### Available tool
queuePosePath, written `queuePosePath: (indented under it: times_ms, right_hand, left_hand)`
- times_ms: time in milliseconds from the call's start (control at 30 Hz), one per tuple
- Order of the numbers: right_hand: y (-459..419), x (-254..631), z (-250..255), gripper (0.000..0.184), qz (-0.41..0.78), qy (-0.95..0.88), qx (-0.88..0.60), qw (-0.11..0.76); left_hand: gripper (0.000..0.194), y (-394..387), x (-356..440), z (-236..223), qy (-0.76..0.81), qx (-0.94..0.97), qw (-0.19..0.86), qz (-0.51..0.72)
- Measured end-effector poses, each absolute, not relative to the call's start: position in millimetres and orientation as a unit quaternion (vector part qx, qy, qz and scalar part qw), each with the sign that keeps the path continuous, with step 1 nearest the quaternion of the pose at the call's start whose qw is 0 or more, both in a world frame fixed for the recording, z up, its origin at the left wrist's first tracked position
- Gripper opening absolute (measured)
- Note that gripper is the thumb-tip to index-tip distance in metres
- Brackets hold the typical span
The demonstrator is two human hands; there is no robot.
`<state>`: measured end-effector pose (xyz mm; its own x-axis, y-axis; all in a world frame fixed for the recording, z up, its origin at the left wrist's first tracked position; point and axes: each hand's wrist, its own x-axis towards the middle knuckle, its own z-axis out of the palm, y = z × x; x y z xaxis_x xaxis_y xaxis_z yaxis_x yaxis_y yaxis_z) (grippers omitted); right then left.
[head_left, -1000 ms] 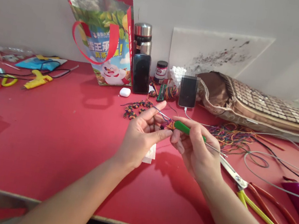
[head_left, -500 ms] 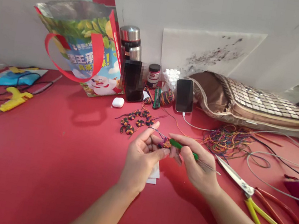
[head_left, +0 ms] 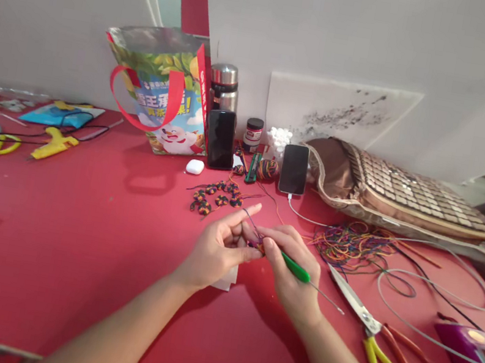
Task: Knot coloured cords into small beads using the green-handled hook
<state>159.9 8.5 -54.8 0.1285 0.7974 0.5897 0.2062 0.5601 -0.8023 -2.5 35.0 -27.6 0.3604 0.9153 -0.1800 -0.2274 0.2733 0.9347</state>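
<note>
Between thumb and fingers, my left hand (head_left: 218,248) pinches a small multicoloured crochet piece (head_left: 256,245), mostly covered by the fingertips. Its index finger is raised, with a strand of dark yarn (head_left: 252,223) running over it down to the piece. My right hand (head_left: 295,271) is closed around a crochet hook with a green handle (head_left: 295,268); the hook's thin rear shaft sticks out toward my wrist. The hook's working tip is hidden among the fingers at the piece. Just beyond my hands lies a chain of small crocheted balls (head_left: 222,193) in dark and orange yarn.
Large scissors (head_left: 364,316) lie beside my right forearm, below a tangle of yarn (head_left: 347,245). A phone (head_left: 294,170) on a cable, another phone (head_left: 220,139), a yarn ball (head_left: 267,169) and a gift bag (head_left: 164,94) stand behind. At left is a yellow glue gun (head_left: 54,144).
My right hand has shifted close against my left fingertips, and the hook's handle now tilts more steeply down to the right. The camera view swung and came back.
</note>
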Motion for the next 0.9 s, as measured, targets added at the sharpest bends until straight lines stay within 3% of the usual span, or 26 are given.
queuePosePath:
  times_ms: [200, 367, 900]
  right_hand:
    - [11.7, 165.9, -56.3, 0.018, 0.317, -0.589, -0.395, 0.629]
    - [10.9, 168.3, -59.4, 0.027, 0.406, -0.538, -0.37, 0.64]
    - [11.2, 167.9, -55.2, 0.022, 0.339, -0.541, -0.366, 0.677]
  left_hand:
    - [0.088, 35.5, -2.1, -28.6, 0.348, 0.441, 0.712, 0.422]
    - [0.084, 31.4, -1.0, -31.0, 0.327, 0.45, 0.709, 0.433]
    - [0.067, 34.0, 4.8, -34.5, 0.276, 0.404, 0.732, 0.475]
